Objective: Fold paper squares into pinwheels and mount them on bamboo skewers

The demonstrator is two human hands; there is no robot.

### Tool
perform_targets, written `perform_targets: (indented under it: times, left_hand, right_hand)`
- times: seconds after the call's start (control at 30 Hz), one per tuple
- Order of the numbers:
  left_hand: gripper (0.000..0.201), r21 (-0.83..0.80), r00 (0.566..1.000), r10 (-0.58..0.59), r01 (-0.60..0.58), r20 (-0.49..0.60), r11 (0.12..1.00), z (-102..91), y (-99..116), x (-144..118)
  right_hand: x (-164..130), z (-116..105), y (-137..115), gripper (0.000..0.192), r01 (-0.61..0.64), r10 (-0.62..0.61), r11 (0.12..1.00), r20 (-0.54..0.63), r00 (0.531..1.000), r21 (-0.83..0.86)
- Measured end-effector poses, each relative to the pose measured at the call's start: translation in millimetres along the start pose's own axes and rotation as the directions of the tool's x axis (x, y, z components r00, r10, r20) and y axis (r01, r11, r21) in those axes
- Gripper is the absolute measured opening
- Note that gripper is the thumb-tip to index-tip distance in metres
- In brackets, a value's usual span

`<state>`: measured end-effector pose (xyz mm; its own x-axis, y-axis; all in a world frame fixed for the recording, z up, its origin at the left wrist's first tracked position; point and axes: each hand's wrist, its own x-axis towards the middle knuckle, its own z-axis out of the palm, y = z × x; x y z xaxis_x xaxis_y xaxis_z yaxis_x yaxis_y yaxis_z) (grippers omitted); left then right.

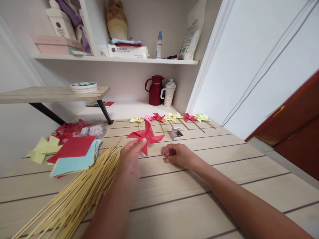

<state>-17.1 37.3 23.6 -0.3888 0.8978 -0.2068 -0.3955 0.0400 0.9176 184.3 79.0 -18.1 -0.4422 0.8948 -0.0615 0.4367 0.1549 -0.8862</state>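
Note:
A red paper pinwheel (149, 134) is pinched at its middle between the thumb and fingers of my left hand (131, 156), raised over the table. My right hand (178, 155) is just to the right, its fingertips closed on a tiny metal thumbtack (164, 159) low over the boards. Behind that hand stands a small open box (176, 133) with dark, shiny little pieces inside. A thick bundle of thin wooden sticks (82, 192) lies to the left, partly under my left forearm.
Several finished pinwheels on sticks (190, 118) lie along the table's back edge. Coloured paper sheets (74, 162), folded paper shapes (45, 147) and a clear plastic container (97, 129) are at left. A red jug (156, 91) and a cup (169, 94) stand behind.

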Motion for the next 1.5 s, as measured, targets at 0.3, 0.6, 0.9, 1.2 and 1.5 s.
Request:
perform_targets:
  times: [0.3, 0.6, 0.9, 1.2, 1.5]
  left_hand:
    - [0.03, -0.014, 1.0, 0.006, -0.006, 0.002, 1.0, 1.3, -1, -2]
    - [0.033, -0.066, 1.0, -0.029, 0.03, 0.011, 0.997, 0.5, 1, -3]
    - [0.032, -0.071, 1.0, -0.009, 0.01, 0.023, 0.997, 1.4, 1, -4]
    - [0.034, -0.014, 0.997, 0.008, -0.009, -0.07, 1.0, -1.8, -1, 0]
    - [0.034, 0.11, 0.99, 0.13, -0.136, 0.063, 0.984, 7.7, -5, -14]
  right_hand:
    - [0, 3, -2, 0.012, -0.002, 0.001, 1.0, -0.017, 1.0, -0.015]
    - [0, 6, -1, 0.004, 0.009, -0.013, 0.996, -0.054, 0.998, -0.087]
    - [-3, 6, -10, 0.006, -0.002, -0.004, 0.994, -0.058, 0.998, -0.113]
    - [-8, -15, -35, 0.019, 0.121, -0.005, 0.865, -0.233, 0.973, 0.488]
    - [-23, -19, -59, 0.013, 0.305, -0.154, 0.847, -0.349, 0.924, 0.436]
